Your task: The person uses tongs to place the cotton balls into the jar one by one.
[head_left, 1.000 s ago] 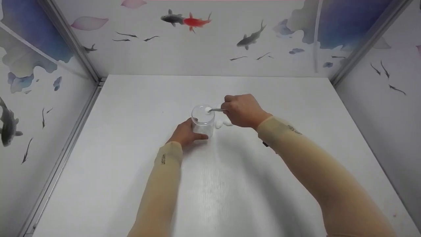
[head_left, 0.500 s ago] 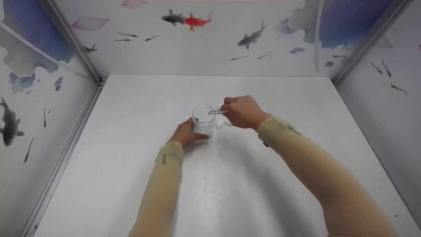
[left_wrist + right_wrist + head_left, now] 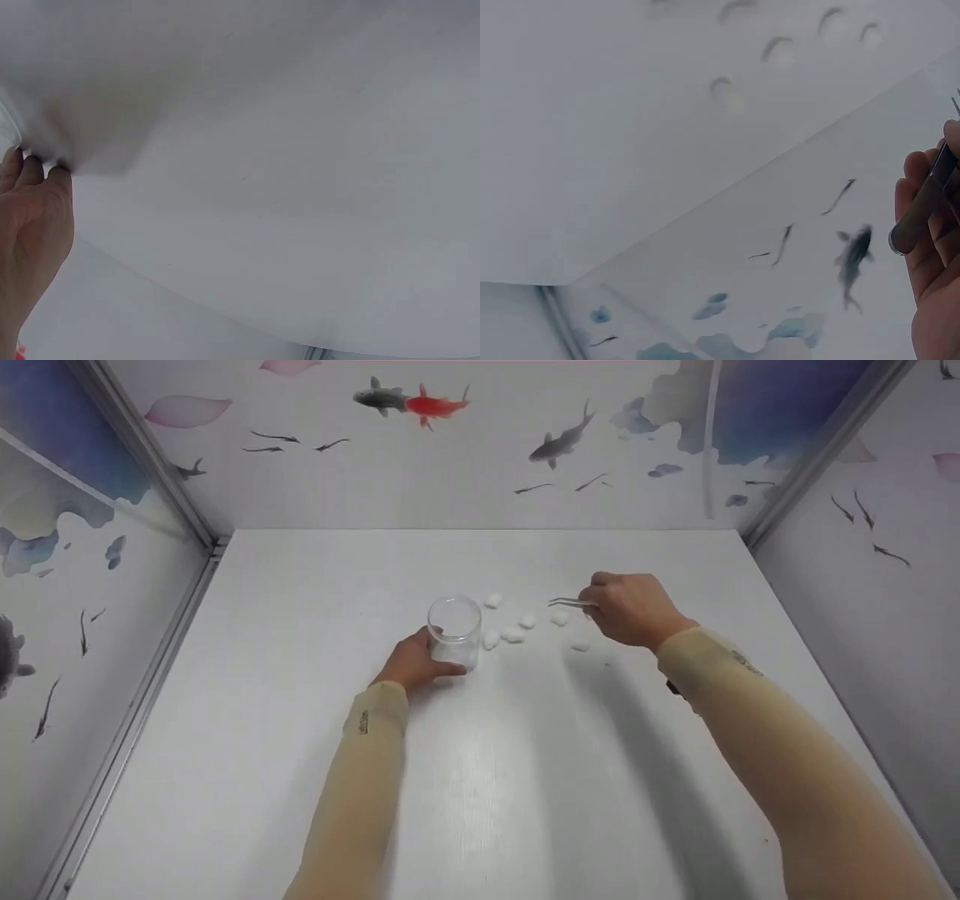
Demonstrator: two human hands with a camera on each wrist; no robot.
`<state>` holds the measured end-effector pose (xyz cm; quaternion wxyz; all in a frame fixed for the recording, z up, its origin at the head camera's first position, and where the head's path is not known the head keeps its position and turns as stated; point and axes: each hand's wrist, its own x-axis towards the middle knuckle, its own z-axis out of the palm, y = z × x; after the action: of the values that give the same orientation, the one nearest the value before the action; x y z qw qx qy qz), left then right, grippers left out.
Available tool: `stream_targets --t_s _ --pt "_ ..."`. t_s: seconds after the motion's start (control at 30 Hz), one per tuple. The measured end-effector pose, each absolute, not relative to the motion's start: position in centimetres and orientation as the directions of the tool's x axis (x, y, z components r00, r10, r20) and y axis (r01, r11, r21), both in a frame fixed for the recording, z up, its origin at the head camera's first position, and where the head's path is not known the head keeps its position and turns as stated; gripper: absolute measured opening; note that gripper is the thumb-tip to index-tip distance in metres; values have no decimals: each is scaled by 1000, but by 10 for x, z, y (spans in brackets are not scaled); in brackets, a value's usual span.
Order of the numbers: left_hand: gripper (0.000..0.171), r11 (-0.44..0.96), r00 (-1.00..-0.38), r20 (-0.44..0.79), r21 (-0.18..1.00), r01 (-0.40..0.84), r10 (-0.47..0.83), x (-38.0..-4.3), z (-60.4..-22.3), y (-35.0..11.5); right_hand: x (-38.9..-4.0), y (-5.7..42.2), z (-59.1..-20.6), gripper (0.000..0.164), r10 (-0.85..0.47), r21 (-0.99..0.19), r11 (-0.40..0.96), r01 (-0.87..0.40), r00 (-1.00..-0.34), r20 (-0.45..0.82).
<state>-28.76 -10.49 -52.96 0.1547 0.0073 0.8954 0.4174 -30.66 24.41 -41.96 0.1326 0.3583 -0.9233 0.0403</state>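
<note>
My left hand (image 3: 415,663) grips a clear, lidless jar (image 3: 455,639) round its side, with the thumb along the near side. The jar stands upright on the white table; what lies at its bottom is hard to make out. In the left wrist view, only the fingertips and palm of that hand (image 3: 34,225) show, at the left edge. My right hand (image 3: 634,607) holds metal tweezers (image 3: 571,602), bent tips pointing left and slightly apart, with nothing visible between them. Below and left of the tips lie several white cotton balls (image 3: 527,620), scattered right of the jar.
One cotton ball (image 3: 493,601) lies just behind the jar, another (image 3: 580,646) nearer the front. White panels with painted fish enclose the table (image 3: 337,577) at the back (image 3: 450,472) and both sides.
The tweezers held a white cotton ball over the jar's mouth, then their tips appeared without it. The right hand has since moved right, clear of the jar. The left hand keeps its grip.
</note>
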Motion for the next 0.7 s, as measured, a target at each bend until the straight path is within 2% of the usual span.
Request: stream_targets --t_s 0.3,0.7 --pt "104 649 -953 -269 751 -120 136 -289 -531 -105 -300 305 -463 7 -595 15 798 -603 -782 188" --pt "106 649 -950 -278 751 -122 142 -290 -532 -107 -300 305 -474 6 -602 36 796 -604 -785 143"
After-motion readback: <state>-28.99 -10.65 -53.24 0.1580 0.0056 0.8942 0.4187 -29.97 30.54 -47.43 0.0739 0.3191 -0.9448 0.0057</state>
